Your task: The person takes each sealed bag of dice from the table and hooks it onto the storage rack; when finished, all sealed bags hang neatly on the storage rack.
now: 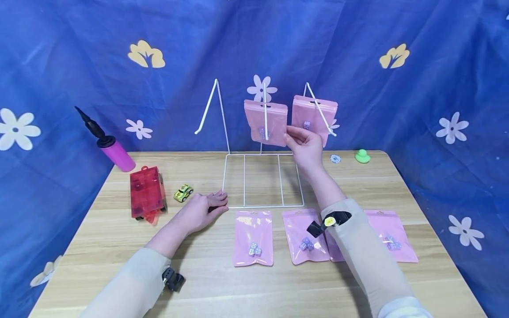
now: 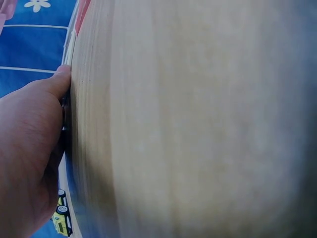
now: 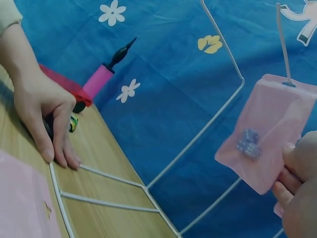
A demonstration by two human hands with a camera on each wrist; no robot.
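A white wire rack [image 1: 244,181] with three hook arms stands at the back of the table. My right hand [image 1: 305,148] pinches the lower right edge of a pink zip pouch [image 1: 258,117]; dice [image 3: 248,144] show through it. The pouch's top slot is on the rack's middle hook. Another pink pouch [image 1: 318,112] hangs on the right hook, just behind my right hand. My left hand [image 1: 203,210] rests at the front left corner of the rack's base, with fingers and thumb touching the wire. The left hook holds nothing.
Several pink dice pouches [image 1: 253,238] lie along the table's front, one partly hidden under my right forearm. At left are a pink pump [image 1: 118,155], a red toy cart [image 1: 146,192] and a yellow toy car [image 1: 183,193]. A green duck [image 1: 362,156] and a round chip [image 1: 335,158] sit at back right.
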